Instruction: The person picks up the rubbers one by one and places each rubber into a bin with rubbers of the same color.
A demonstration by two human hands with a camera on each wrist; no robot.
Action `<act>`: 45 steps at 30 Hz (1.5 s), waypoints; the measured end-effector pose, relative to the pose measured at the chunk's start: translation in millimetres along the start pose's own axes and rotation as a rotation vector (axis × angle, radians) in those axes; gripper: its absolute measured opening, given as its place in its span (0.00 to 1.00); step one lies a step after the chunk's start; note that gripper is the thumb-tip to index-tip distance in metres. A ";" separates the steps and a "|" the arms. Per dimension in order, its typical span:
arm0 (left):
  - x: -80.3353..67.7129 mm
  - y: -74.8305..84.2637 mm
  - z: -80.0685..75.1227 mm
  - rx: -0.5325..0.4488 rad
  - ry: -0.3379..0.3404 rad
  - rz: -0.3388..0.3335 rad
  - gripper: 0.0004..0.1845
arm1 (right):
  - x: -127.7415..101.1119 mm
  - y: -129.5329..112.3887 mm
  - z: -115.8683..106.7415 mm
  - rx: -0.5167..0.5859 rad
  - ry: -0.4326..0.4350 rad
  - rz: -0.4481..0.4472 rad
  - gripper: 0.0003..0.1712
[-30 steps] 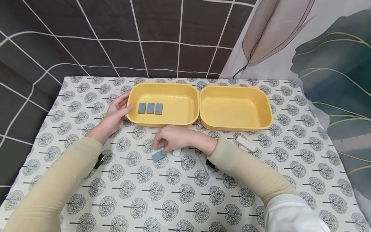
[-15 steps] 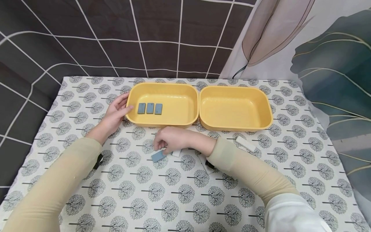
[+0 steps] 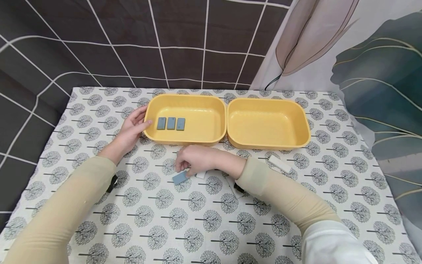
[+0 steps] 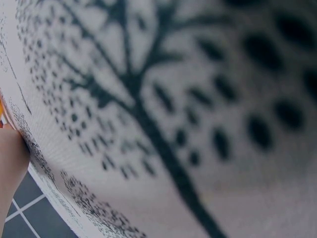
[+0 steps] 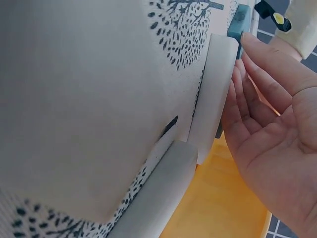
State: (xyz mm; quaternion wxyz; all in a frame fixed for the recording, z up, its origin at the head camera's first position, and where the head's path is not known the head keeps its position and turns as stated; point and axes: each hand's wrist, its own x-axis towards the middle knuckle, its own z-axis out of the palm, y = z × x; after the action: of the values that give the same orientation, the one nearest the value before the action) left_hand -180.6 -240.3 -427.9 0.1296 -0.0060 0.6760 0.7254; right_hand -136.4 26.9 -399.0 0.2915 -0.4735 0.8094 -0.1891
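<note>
My left hand (image 3: 133, 123) grips the left end of the left yellow bin (image 3: 204, 121), thumb over the rim and fingers along the outside. Three blue-grey blocks stand in a row inside that bin. In front of it, my right hand (image 3: 197, 157) pinches another blue-grey block (image 3: 179, 178) low over the cloth. The right wrist view has this block (image 5: 241, 22) at the thumb tip, beside a long white block (image 5: 213, 94). Part of a white block (image 3: 201, 173) shows from under my right hand. The left wrist view catches only the edge of my left hand (image 4: 12, 158).
A second yellow bin (image 3: 268, 121) stands against the right end of the first, with nothing in it. A white block (image 3: 279, 164) lies in front of it; another white piece (image 3: 233, 185) is partly hidden by my right wrist. A dark tiled-pattern curtain (image 3: 132, 36) hangs behind the table.
</note>
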 end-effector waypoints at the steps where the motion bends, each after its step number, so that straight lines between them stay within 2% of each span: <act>1: 0.2 0.0 0.0 -0.002 0.000 0.000 0.39 | -0.2 0.1 0.1 -0.003 0.001 -0.004 0.16; 9: 0.6 0.2 0.0 -0.001 -0.002 0.009 0.39 | -1.6 -0.3 0.4 -0.007 -0.001 -0.036 0.11; 20: 0.8 0.2 -0.1 0.010 0.000 0.004 0.38 | -1.5 -0.1 1.0 -0.013 0.001 -0.038 0.12; 29: 0.6 -0.3 -0.1 0.012 0.003 -0.011 0.38 | -1.2 -1.2 1.1 -0.005 -0.013 0.006 0.12; 45: -0.4 0.8 1.3 0.015 0.009 -0.012 0.38 | -3.2 -2.1 0.9 -0.002 -0.020 0.007 0.11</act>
State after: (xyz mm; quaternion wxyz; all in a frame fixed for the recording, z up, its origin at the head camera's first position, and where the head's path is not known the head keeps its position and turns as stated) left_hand -180.2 -239.2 -426.9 0.1311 -0.0124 0.6818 0.7196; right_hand -133.3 28.7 -397.5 0.3000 -0.4729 0.8081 -0.1825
